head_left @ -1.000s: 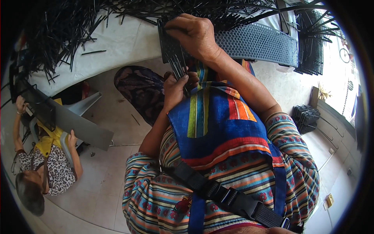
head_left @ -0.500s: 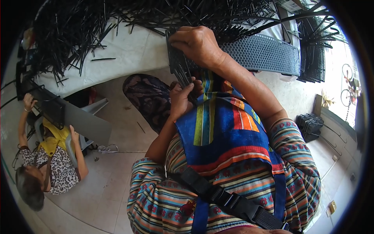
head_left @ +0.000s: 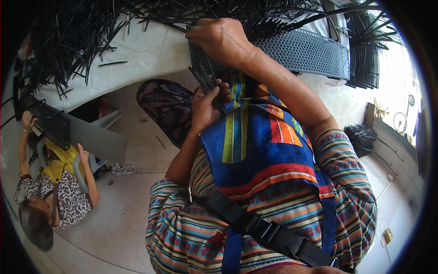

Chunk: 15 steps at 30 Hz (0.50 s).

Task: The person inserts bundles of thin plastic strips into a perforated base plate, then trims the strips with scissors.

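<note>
The right hand [head_left: 222,40] has shifted slightly leftward over the black panel [head_left: 197,55], its bent fingers' contents hidden, while below it the left hand [head_left: 206,106] clasps black strips [head_left: 204,77], best kept steady and fanned.

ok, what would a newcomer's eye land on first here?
Probably the blue apron with its bright stripes, mid-picture. Then the dark heap of thin black strips on the white-covered table, upper left. Then the left hand holding a small black bundle, above the apron.
</note>
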### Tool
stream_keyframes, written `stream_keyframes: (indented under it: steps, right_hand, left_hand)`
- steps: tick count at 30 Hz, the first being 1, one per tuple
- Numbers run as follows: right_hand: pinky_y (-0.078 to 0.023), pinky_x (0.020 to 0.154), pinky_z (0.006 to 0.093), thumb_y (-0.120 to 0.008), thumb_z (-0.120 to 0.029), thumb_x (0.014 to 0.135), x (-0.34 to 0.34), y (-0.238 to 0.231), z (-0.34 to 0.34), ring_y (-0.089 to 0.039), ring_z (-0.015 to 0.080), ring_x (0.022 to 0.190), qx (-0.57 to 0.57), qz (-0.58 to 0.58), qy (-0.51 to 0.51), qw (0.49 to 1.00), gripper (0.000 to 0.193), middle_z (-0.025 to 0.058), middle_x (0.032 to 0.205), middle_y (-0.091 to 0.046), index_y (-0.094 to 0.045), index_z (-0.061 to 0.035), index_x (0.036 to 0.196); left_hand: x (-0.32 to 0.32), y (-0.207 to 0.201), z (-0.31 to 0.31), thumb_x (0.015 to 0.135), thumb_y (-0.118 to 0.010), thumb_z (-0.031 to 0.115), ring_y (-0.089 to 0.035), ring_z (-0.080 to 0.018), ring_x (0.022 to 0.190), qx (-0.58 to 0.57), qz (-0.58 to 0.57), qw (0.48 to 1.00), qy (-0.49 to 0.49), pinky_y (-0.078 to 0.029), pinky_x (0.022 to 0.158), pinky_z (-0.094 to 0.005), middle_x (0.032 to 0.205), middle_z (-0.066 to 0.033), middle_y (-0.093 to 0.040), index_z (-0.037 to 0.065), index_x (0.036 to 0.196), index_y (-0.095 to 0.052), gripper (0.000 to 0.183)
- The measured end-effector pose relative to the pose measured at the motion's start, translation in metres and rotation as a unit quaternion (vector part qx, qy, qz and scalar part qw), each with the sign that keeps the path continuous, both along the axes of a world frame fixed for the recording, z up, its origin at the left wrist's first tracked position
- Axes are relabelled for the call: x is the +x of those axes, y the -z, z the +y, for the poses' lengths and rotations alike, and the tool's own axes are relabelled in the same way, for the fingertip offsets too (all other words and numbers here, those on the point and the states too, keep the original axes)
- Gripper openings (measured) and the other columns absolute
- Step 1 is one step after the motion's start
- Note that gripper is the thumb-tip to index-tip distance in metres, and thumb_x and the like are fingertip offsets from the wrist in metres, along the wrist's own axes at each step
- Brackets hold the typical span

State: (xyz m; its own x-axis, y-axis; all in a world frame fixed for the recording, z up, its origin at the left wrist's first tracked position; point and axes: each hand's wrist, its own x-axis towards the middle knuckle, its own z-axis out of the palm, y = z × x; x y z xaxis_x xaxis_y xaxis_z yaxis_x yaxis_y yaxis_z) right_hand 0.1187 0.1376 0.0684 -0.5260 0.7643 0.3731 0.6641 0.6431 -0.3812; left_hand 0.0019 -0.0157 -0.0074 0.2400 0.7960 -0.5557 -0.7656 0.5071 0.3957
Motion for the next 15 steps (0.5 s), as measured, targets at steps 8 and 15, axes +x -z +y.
stream_keyframes:
  steps: [8, 15]
  right_hand:
    - [-0.052, 0.056, 0.0415, -0.07, -0.027, 0.078, 0.022, 0.003, -0.031, -0.065, 0.0301, 0.065, -0.06, 0.082, 0.092, 0.991, 0.02, 0.0094, 0.075, -0.066, -0.068, -0.0075, 0.081]
    - [-0.041, 0.049, 0.0233, -0.071, -0.008, 0.079, 0.049, 0.015, -0.056, -0.054, 0.0058, 0.055, -0.536, 0.285, 0.068, 0.791, 0.008, 0.0009, 0.066, -0.061, -0.066, -0.001, 0.079]
  left_hand:
    - [0.003, -0.004, -0.003, 0.092, -0.056, 0.0, -0.068, -0.0207, 0.085, -0.015, -0.016, 1.0, -0.004, -0.057, 0.078, -0.0346, 0.101, -0.0145, -0.068, 0.0, 0.112, -0.061, 0.021]
    - [0.011, -0.03, 0.004, 0.093, -0.055, 0.002, -0.069, -0.0208, 0.085, 0.015, -0.024, 0.997, 0.067, -0.058, 0.079, -0.0339, 0.1, -0.0145, -0.069, -0.001, 0.113, -0.062, 0.021]
